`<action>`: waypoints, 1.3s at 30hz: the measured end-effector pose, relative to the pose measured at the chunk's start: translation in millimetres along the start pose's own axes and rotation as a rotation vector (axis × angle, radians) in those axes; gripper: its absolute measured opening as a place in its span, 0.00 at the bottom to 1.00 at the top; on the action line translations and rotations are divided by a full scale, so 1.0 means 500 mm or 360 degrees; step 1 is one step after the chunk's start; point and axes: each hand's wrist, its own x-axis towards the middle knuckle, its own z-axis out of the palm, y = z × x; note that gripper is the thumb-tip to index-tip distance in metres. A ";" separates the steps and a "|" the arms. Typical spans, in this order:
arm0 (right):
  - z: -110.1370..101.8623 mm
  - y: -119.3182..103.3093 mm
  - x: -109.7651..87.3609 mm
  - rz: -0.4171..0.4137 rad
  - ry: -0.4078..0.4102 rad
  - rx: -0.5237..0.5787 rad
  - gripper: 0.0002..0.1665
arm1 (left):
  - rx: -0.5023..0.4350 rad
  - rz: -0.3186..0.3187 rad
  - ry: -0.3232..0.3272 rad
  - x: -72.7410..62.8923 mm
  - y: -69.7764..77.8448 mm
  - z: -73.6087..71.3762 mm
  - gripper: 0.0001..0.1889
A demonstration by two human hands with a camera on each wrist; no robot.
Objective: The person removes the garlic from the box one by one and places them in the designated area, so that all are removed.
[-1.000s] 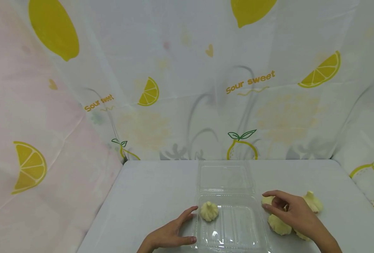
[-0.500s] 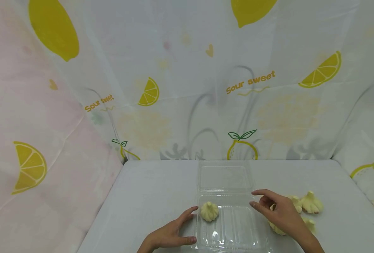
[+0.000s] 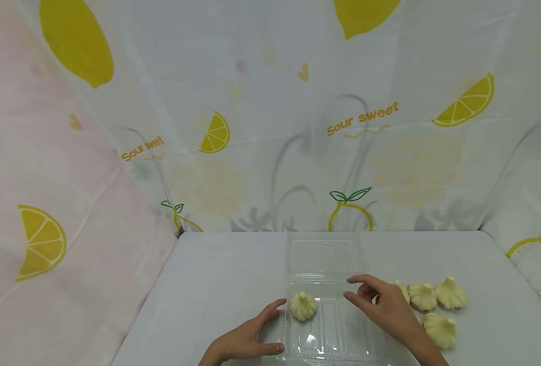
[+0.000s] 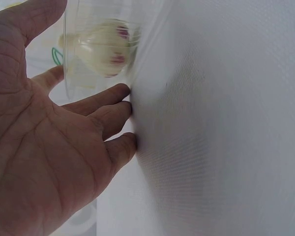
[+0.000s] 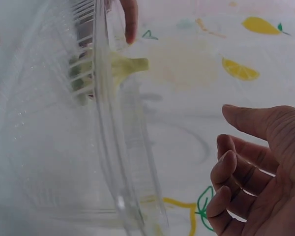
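Observation:
A clear plastic clamshell box lies with its lid folded back on the table. One garlic bulb sits in its left part, also visible through the wall as a garlic bulb in the left wrist view. My left hand is spread at the box's left edge, thumb and index finger by the rim. Over the box's right side hovers my right hand, its fingers loosely bent and nothing between them, as the right wrist view of the hand shows.
Right of the box, several garlic bulbs lie on the white table, one partly hidden behind my right hand. The clear lid lies behind the box. A lemon-printed curtain hangs behind.
My right hand has moved left, from above the loose garlic bulbs to over the box, uncovering several of them. The left hand and the bulb in the box have stayed put.

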 end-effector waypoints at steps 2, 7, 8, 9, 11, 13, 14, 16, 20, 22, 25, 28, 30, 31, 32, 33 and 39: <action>0.009 -0.004 -0.001 0.0011 -0.0007 0.0041 0.13 | -0.0003 -0.0001 0.0001 0.000 0.000 0.000 0.45; 0.027 -0.012 -0.003 -0.0009 0.0023 0.0076 0.13 | -0.0006 -0.0012 -0.0003 -0.001 -0.001 0.001 0.45; 0.031 -0.013 -0.003 -0.0012 0.0033 0.0071 0.13 | -0.0004 -0.0011 -0.0003 -0.001 -0.001 0.001 0.45; 0.033 -0.014 -0.002 -0.0013 0.0041 0.0070 0.13 | -0.0002 -0.0011 -0.0003 -0.001 -0.001 0.001 0.45; 0.039 -0.016 -0.003 0.0000 0.0042 0.0065 0.13 | 0.0002 -0.0005 -0.0003 -0.002 -0.002 0.000 0.45; 0.045 -0.017 -0.003 0.0027 0.0032 0.0056 0.13 | 0.0005 0.0001 -0.0002 -0.003 -0.001 0.000 0.45; 0.047 -0.019 -0.003 0.0044 0.0025 0.0057 0.13 | 0.0008 0.0003 -0.0001 -0.004 -0.001 0.000 0.45; 0.053 -0.021 -0.004 0.0073 0.0013 0.0056 0.13 | 0.0013 0.0005 0.0000 -0.004 -0.002 0.000 0.45; 0.065 -0.026 -0.004 0.0128 0.0007 0.0036 0.13 | 0.0017 0.0002 -0.0003 -0.003 -0.003 0.000 0.45; 0.071 -0.028 -0.003 0.0154 0.0007 0.0007 0.13 | 0.0013 -0.0004 -0.0006 -0.002 -0.004 0.000 0.45; 0.082 -0.032 0.000 0.0181 -0.0006 -0.0027 0.13 | 0.0004 -0.0007 -0.0012 -0.002 -0.003 -0.001 0.44; 0.092 -0.034 0.004 0.0192 -0.0028 -0.0066 0.13 | -0.0015 -0.0002 -0.0021 -0.002 -0.002 -0.001 0.44; 0.099 -0.036 0.006 0.0197 -0.0032 -0.0084 0.14 | -0.0028 0.0004 -0.0024 -0.002 -0.001 -0.001 0.44; 0.102 -0.037 0.007 0.0206 -0.0035 -0.0088 0.14 | -0.0029 0.0005 -0.0023 -0.001 -0.001 -0.001 0.44; 0.105 -0.038 0.007 0.0211 -0.0036 -0.0097 0.14 | -0.0028 0.0005 -0.0021 -0.001 -0.001 -0.001 0.44; 0.107 -0.039 0.008 0.0220 -0.0037 -0.0101 0.14 | -0.0024 0.0002 -0.0019 0.000 -0.001 -0.001 0.44; 0.116 -0.043 0.011 0.0255 -0.0056 -0.0138 0.15 | -0.0005 -0.0021 -0.0014 0.002 -0.001 -0.001 0.44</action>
